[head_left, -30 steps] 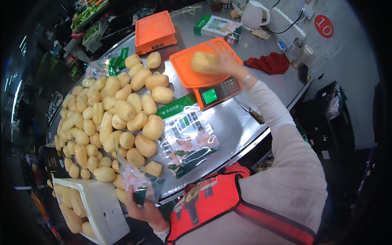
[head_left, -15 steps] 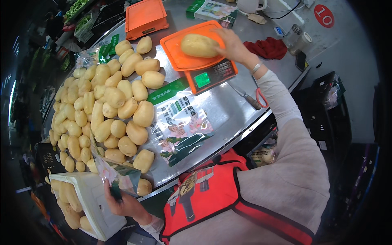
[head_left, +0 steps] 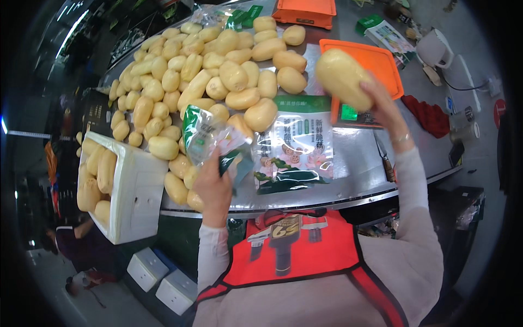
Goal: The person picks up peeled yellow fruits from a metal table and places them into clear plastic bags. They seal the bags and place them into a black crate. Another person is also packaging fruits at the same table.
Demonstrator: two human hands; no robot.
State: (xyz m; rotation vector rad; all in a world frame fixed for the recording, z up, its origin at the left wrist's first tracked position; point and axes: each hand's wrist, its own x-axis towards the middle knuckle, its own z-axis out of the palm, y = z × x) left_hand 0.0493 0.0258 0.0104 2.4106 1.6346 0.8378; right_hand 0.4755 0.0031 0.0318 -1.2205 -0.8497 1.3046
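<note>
A large pale lotus root section [head_left: 342, 79] is gripped at its right end by my right hand [head_left: 383, 103]. It is held up in front of the orange tray [head_left: 385, 68] of a weighing scale, partly covering the scale's lit green display. Closed around a printed plastic bag [head_left: 202, 133] is my left hand [head_left: 213, 188], above the table's front edge; the bag stands upright, green band at its top. Between my hands, more printed bags [head_left: 302, 143] lie flat on the metal table. A big pile of lotus root sections [head_left: 233, 76] spreads over the table's left side.
At the front left, a white foam box [head_left: 140, 188] holds more lotus roots. A second orange scale [head_left: 306, 12] stands at the back. On the right are a knife [head_left: 387, 163], a dark red cloth [head_left: 427, 117] and a white kettle [head_left: 434, 48]. White boxes [head_left: 148, 269] sit below the table.
My right hand has lifted the lotus root off the scale tray. My left hand has raised the bag from beside the foam box, bringing it over the table. The view has turned.
</note>
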